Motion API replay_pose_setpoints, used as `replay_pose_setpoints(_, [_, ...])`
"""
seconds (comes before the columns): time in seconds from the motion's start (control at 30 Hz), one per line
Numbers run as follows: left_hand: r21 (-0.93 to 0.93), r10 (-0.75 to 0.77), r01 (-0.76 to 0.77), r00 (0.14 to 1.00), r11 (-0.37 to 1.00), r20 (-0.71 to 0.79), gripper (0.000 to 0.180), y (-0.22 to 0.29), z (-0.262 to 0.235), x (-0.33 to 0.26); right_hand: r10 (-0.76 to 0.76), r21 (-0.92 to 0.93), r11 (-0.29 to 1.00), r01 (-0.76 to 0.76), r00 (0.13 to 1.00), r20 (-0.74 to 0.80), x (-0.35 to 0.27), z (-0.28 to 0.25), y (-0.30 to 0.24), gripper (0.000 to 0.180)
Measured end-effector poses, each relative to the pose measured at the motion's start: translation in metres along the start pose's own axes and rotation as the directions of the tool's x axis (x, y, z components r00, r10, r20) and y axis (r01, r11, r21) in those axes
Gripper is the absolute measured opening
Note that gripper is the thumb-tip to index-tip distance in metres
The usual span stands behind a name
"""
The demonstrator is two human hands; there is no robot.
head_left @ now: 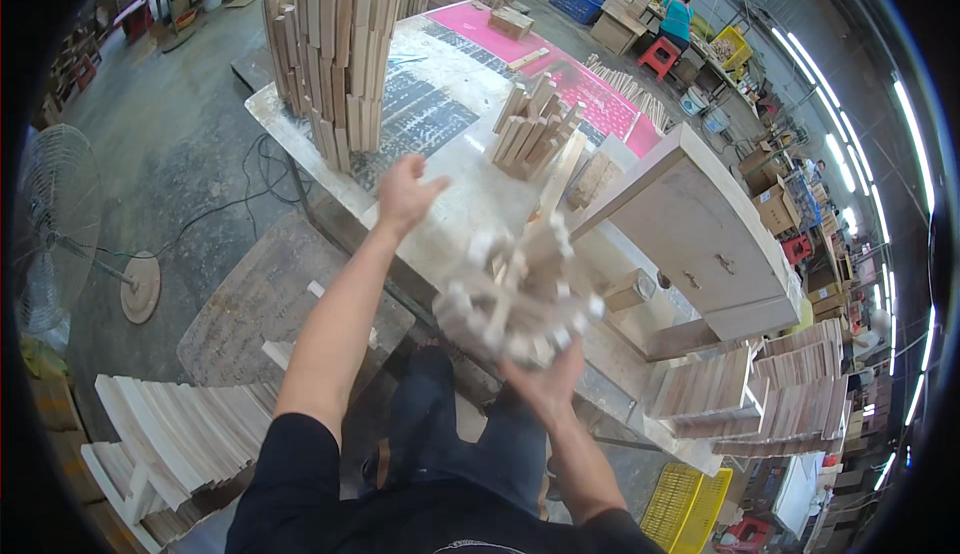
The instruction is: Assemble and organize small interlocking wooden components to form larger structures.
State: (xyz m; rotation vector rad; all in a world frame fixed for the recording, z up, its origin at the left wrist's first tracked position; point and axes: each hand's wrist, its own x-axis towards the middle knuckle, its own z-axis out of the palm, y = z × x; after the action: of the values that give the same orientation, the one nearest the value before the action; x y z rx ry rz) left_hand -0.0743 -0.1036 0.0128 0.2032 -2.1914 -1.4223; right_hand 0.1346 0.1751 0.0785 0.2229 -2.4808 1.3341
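Observation:
My right hand [548,376] grips the lower edge of a roundish, pale wooden piece [530,329] with knobby ends around its rim. Motion smears it, so its exact kind cannot be made out. Over the table [430,234], my left hand [405,196] is empty, with thumb and fingers apart. Beyond it rises a tall stack of wooden sticks [340,64] at the table's left end. A smaller cluster of upright wooden strips [535,132] stands farther right.
A large box-like machine housing [695,239] stands right of the wooden piece. Stacked boards [190,434] lie at lower left, and more boards [700,389] at right. A yellow crate [685,504] sits lower right; a pedestal fan [140,284] stands left. Another person [677,19] sits far off.

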Motion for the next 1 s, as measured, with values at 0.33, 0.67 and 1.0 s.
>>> replay_pose_setpoints(0.33, [0.122, -0.028, 0.017, 0.995, 0.992, 0.092, 0.116, 0.042, 0.171, 0.034, 0.226, -0.151, 0.963, -0.223, 0.974, 0.001, -0.108, -0.103, 0.018, 0.104])
replay_pose_setpoints(0.67, [0.096, -0.032, 0.035, 0.999, 0.995, -0.036, 0.103, 0.033, 0.201, 0.063, 0.144, -0.282, 0.949, -0.144, 0.989, -0.020, -0.113, -0.117, 0.017, 0.102])
replay_pose_setpoints(1.0, [0.189, 0.031, -0.033, 0.999, 0.981, 0.017, 0.089, 0.021, 0.194, 0.068, 0.130, -0.275, 0.954, -0.118, 0.991, 0.025, -0.108, -0.119, 0.014, 0.104])
